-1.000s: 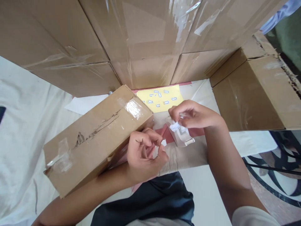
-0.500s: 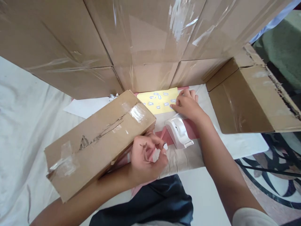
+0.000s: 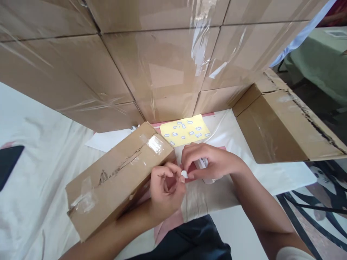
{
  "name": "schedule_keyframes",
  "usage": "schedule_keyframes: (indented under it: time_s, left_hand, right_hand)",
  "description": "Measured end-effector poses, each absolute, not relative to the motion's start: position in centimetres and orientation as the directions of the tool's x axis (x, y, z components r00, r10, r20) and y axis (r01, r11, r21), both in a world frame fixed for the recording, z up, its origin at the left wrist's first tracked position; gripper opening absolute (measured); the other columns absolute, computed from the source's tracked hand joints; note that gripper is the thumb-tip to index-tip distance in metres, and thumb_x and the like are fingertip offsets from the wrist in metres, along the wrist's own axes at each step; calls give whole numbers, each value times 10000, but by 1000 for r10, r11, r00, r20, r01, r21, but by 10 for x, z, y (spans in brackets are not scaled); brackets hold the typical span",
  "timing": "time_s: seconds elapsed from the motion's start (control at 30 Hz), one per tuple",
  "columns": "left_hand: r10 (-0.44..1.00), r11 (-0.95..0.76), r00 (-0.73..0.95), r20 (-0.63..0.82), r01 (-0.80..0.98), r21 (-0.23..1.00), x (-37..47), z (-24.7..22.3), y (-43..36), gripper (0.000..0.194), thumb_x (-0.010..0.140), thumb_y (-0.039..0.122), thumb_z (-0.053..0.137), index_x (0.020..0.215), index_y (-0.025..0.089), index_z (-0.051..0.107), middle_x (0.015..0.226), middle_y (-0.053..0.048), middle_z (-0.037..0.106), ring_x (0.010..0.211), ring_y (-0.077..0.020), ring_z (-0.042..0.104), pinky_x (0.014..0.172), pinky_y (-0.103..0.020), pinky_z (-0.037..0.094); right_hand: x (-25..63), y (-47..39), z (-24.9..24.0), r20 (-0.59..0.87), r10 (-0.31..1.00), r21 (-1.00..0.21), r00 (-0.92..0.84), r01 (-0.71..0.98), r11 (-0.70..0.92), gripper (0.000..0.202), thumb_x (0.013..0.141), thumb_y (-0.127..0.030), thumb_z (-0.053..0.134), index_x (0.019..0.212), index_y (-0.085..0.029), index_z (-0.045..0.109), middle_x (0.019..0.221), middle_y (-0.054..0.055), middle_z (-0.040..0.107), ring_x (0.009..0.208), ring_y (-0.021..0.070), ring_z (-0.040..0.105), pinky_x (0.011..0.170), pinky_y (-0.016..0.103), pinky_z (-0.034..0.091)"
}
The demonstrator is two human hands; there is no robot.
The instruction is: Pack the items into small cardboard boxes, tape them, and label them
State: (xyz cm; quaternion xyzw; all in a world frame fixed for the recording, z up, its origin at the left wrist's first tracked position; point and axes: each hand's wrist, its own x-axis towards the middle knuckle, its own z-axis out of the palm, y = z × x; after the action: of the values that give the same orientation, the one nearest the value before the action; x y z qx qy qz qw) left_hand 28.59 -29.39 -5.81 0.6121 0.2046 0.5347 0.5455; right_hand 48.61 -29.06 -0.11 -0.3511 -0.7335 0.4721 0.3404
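A small white piece (image 3: 184,174), perhaps cut paper, is pinched at the fingertips of my left hand (image 3: 166,191). My right hand (image 3: 208,160) meets it from the other side, its thumb and forefinger closed at the piece's edge. Beyond both hands lies a yellow sheet (image 3: 177,130) with several small blue-outlined white pieces scattered on it. Partly hidden behind my right hand is a white tape dispenser (image 3: 202,164).
A long taped cardboard box (image 3: 116,177) lies beside my left forearm. Large stacked cartons (image 3: 162,72) stand at the back. An open cardboard box (image 3: 273,126) is at the right. White paper (image 3: 108,140) and a dark flat object (image 3: 9,162) lie to the left.
My right hand has come from the yellow sheet back toward me and now meets my left hand at the small white piece. The view has tilted upward a little.
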Motion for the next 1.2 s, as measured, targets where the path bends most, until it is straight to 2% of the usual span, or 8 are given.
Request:
schedule_keyframes:
  time_s: [0.2,0.43,0.53,0.67,0.77,0.9,1.03,1.2]
  left_hand:
    - [803,-379,341,488,-341,861,288,-60,-290,191,966,117,579,1015,246,447,842,18,557,705,-106,571,615,-196,504]
    - [769,-424,371,521,-315,849,283,-67,-288,157,968,242,602,1095,217,514,873,-9,519,777,-136,530,684,-244,487]
    - [767,-375,447,460,-270,887,280,-74,-288,227,956,271,637,1147,234,520,893,-12,512,786,-148,535,688,-264,481]
    - [753,-392,494,434,-193,899,277,-76,-286,154,971,224,605,1115,229,550,856,-9,546,768,-147,548,685,-261,460]
    - [730,-447,494,472,-177,877,277,-71,-284,32,999,214,547,1026,216,564,820,-3,578,718,-131,546,662,-245,449]
    - [726,-476,492,481,-145,867,278,-67,-283,65,1016,202,510,969,211,554,802,0,601,701,-126,557,645,-237,436]
    - [752,-442,480,452,-140,886,277,-71,-285,55,1017,215,520,967,214,544,780,17,555,675,-117,518,645,-241,419]
    - [765,-431,465,444,-142,891,277,-70,-284,80,1009,216,519,929,216,515,747,34,512,632,-106,476,596,-235,368]
  right_hand:
    - [479,-290,-8,128,849,-962,-512,143,232,127,928,-248,708,835,-168,674,811,4,634,739,110,563,642,223,451]
    - [478,-291,-5,203,827,-939,-524,135,316,151,955,-149,626,807,-164,652,795,21,646,802,131,559,710,249,447]
    - [479,-291,-9,164,841,-958,-515,120,260,165,942,-234,688,794,-168,653,786,11,648,778,129,574,675,239,443]
    - [480,-289,-14,77,873,-977,-483,137,162,270,917,-355,738,753,-166,634,761,-11,615,697,110,555,626,228,420]
    - [481,-289,-14,52,874,-975,-483,165,149,295,912,-387,742,751,-166,631,749,-20,597,671,102,540,614,226,409]
    - [485,-289,-11,23,865,-976,-502,176,128,276,907,-394,750,788,-161,663,769,-14,618,688,106,561,635,234,430]
    - [487,-288,-10,39,848,-981,-528,140,132,234,912,-371,747,838,-154,702,802,2,657,708,109,583,656,237,459]
    - [488,-289,-7,97,851,-971,-516,140,196,99,922,-220,687,847,-157,703,810,3,662,722,104,595,670,230,467]
